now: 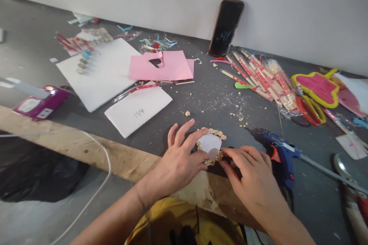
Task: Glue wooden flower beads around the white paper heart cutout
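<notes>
A small white paper piece [211,144] lies near the table's front edge, with a ring of beige beads [217,134] around much of its rim. My left hand [184,153] holds the left side of the beaded piece between thumb and index finger, its other fingers spread. At the lower right of the ring, my right hand [250,164] has thumb and index finger pinched at the beads; whatever is between the tips is too small to make out. A blue glue gun [284,155] rests just right of my right hand.
A phone [226,26] leans on the wall. Packaged sticks [258,76], red and yellow scissors [310,111] and a star shape [317,89] lie to the right. Pink paper [172,65], white sheets [138,109] and a purple box [43,103] are leftward. A white cable [107,160] crosses the front edge.
</notes>
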A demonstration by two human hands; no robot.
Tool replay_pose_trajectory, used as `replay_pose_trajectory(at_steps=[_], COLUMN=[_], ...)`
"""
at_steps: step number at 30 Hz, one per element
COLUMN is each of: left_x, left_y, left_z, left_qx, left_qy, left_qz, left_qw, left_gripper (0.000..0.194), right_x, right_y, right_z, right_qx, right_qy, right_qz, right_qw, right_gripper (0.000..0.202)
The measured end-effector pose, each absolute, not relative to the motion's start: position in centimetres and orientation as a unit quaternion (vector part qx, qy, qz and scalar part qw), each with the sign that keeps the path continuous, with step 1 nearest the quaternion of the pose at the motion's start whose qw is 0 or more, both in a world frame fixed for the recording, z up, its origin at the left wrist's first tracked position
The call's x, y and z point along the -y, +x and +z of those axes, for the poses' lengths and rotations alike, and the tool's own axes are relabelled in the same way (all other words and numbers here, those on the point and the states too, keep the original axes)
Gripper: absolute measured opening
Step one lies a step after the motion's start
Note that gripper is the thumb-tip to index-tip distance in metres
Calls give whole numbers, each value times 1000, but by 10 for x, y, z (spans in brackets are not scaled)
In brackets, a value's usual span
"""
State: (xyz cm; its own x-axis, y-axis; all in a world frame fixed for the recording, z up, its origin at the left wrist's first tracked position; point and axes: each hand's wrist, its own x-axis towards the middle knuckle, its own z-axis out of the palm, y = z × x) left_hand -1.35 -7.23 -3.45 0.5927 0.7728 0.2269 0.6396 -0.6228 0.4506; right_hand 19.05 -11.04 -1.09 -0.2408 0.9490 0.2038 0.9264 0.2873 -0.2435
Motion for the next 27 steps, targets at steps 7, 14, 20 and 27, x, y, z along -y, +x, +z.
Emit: replay_pose_trajectory(at_steps=[7, 14, 20, 27], left_x=[71, 71, 71, 72], left_y=[-13, -13, -13, -13], left_z=[-33, -35, -36, -35], left_qx=[-398, -397, -399, -401], left_qy=[880, 878, 875, 873], left_qz=[205, 209, 212, 210], left_qw=[162, 169, 175, 179], left_gripper=[18, 10, 10, 9], right_x=[112, 121, 121, 106], right_y=[184, 204, 203, 202], right_z=[-7, -9, -12, -7], right_qx=[786, 792, 773, 780], right_qy=[-592, -595, -613, -606], right_qz=[24, 6, 31, 21], right_qw=[177, 139, 162, 154], right_gripper=[10, 19, 12, 15])
